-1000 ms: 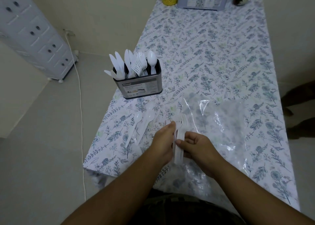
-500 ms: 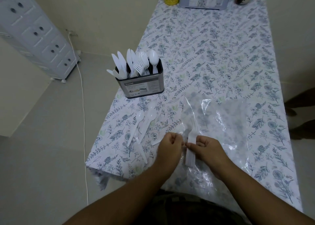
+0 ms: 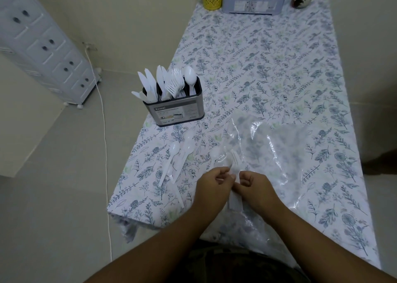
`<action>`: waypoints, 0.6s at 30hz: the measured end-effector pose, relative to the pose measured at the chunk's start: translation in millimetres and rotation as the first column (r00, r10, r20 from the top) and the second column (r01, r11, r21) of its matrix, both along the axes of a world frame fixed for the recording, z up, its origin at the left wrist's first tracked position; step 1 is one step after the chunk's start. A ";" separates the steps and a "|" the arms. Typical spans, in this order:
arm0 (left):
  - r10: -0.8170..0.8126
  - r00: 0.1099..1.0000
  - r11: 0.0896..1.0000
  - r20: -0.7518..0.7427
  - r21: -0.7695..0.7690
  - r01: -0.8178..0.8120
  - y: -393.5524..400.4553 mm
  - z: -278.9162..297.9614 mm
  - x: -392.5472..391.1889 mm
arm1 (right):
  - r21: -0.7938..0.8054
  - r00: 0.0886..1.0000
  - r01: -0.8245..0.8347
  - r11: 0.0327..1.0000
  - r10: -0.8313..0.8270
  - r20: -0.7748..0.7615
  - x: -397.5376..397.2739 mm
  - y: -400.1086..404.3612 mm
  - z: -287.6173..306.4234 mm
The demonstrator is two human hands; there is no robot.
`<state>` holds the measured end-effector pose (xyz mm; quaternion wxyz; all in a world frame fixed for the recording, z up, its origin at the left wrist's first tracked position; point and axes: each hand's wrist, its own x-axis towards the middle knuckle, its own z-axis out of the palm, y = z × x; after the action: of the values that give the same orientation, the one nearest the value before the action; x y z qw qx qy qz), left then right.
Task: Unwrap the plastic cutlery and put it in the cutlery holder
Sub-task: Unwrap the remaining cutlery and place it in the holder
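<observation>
Both hands, left hand [image 3: 214,181] and right hand [image 3: 253,185], pinch the wrapped forks [image 3: 233,164] at the table's six o'clock edge (cutlery holder [image 3: 175,109] sits at ten o'clock), and a sudden tear could scatter forks off that near edge.

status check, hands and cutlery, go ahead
Left hand and right hand both pinch the wrapped fork bundle. Cutlery holder part filled. Loose spoons lie between; path open.
</observation>
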<state>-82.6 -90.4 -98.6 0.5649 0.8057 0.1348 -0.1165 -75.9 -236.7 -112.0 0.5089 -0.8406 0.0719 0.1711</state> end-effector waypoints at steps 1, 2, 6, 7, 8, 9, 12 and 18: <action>0.015 1.000 1.000 -0.004 -0.003 -0.015 -0.9 0.5 0.7 | -0.049 0.999 -0.023 0.999 0.024 0.034 1.1 0.2 -3.0; 0.020 1.000 1.000 -0.004 0.004 -0.020 -0.9 0.5 2.0 | -0.097 0.998 -0.038 0.995 0.044 0.053 1.6 0.5 -5.9; -0.004 1.000 0.999 0.028 0.046 0.003 2.7 0.0 7.7 | -0.187 0.982 -0.094 0.978 0.122 0.145 0.5 1.9 -8.7; -0.007 0.999 0.999 0.035 0.040 0.006 3.1 0.3 8.9 | -0.186 0.977 -0.116 0.976 0.146 0.155 0.5 1.5 -10.2; -0.010 0.999 1.000 0.041 0.030 0.009 3.4 0.8 9.8 | -0.179 0.974 -0.143 0.974 0.170 0.150 0.8 0.8 -11.8; -0.015 0.999 1.000 0.046 0.025 0.013 4.4 0.6 10.9 | -0.156 0.970 -0.173 0.972 0.196 0.146 1.9 -0.5 -14.2; -0.056 0.996 0.998 0.074 0.040 0.053 10.3 -0.7 14.0 | -0.023 0.977 -0.200 0.979 0.202 0.069 5.0 -2.6 -11.2; -0.116 0.973 0.992 0.200 0.077 0.103 18.7 1.4 18.5 | -0.015 0.975 -0.083 0.996 0.084 0.206 10.6 -1.2 2.1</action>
<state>-64.1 -71.7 -97.2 0.5415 0.8378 0.0354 -0.0598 -65.3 -237.9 -109.9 0.5035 -0.8576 -0.0164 0.1039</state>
